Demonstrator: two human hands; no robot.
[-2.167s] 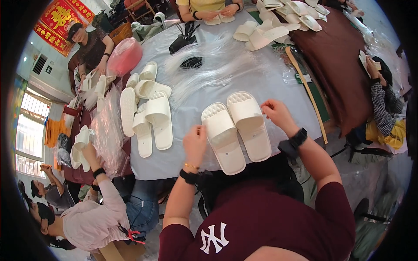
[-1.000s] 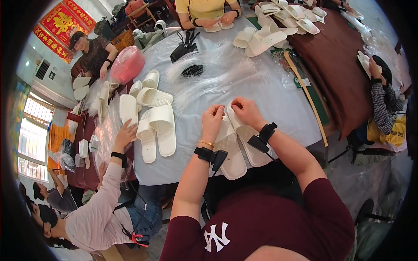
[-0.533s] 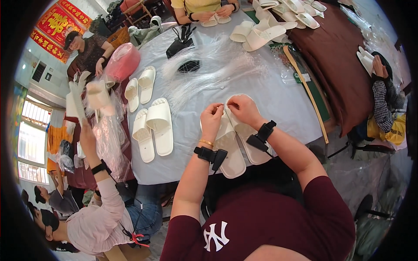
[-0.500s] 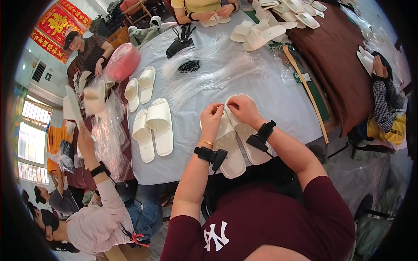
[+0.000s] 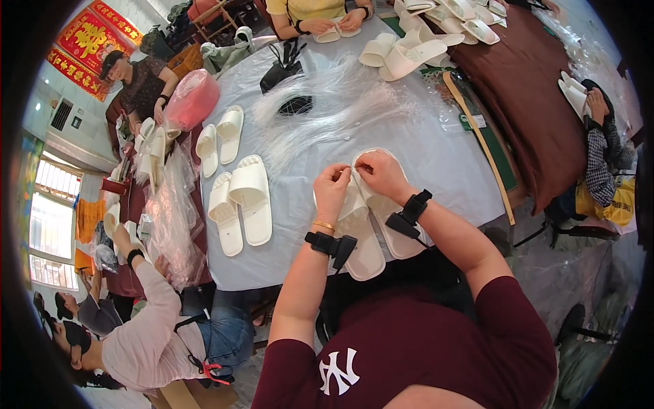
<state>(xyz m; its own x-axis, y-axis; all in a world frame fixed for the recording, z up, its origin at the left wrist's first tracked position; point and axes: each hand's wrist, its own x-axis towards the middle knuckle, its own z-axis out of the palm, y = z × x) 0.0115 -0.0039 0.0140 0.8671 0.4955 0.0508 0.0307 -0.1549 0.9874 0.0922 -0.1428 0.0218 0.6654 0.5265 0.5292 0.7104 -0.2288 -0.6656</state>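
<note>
Two cream-white foam slippers with broad straps, a left one [image 5: 366,262] and a right one [image 5: 407,240], lie side by side at the near edge of the pale grey-blue sheeted tabletop [image 5: 453,170], toes pointing away from the wearer. Left hand [image 5: 332,184] and right hand [image 5: 381,174] are over the toe ends, close together, fingertips nearly meeting. Grip, both hands: thumb and fingers pressed together; anything fine pinched between them is too small to make out. Contact with the slippers: cannot tell. Each wrist carries a black strapped device. Beyond the hands: a loose spread of clear, glossy plastic strands [image 5: 340,129], with a black drawstring pouch [image 5: 281,71] near its far left edge. Left of the hands, well apart: a matching white slipper pair [image 5: 250,211], straps up. Right: a long, slightly curved pale wooden stick [image 5: 480,146]. Far side: a co-worker's hands [image 5: 316,26] at small white slippers [image 5: 328,35].
</note>
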